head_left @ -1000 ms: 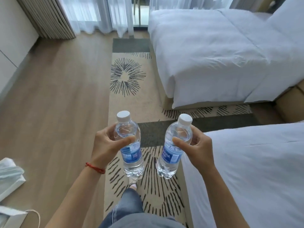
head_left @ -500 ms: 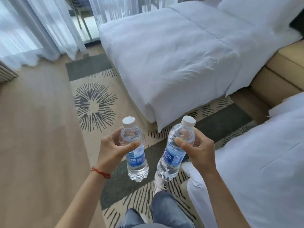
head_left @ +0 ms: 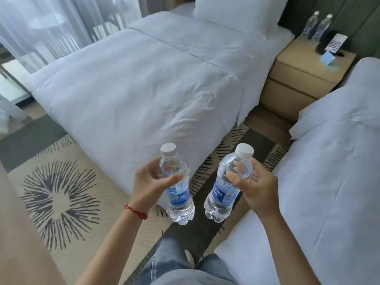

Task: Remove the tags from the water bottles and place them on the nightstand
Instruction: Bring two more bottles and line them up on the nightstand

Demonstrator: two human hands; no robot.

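Note:
My left hand (head_left: pixel 151 185) grips a clear water bottle (head_left: pixel 178 192) with a white cap and blue label, held upright in front of me. My right hand (head_left: pixel 257 188) grips a second, similar water bottle (head_left: pixel 224 194), tilted slightly to the right. Both hang above the carpet between two beds. The tan nightstand (head_left: pixel 298 68) stands at the far right between the beds, well beyond both hands. Two more water bottles (head_left: pixel 317 27) stand at its back. I see no tags on the bottles I hold.
A white bed (head_left: pixel 144 79) fills the middle and another white bed (head_left: pixel 329 182) lies at my right. A card stand (head_left: pixel 335 45) and a blue paper (head_left: pixel 328 58) sit on the nightstand. A patterned carpet (head_left: pixel 57 200) covers the floor; curtains hang at the back left.
My view has swung right and moved forward, bringing the nightstand and its two bottles into sight. Both hands keep hold of their bottles in the same pose.

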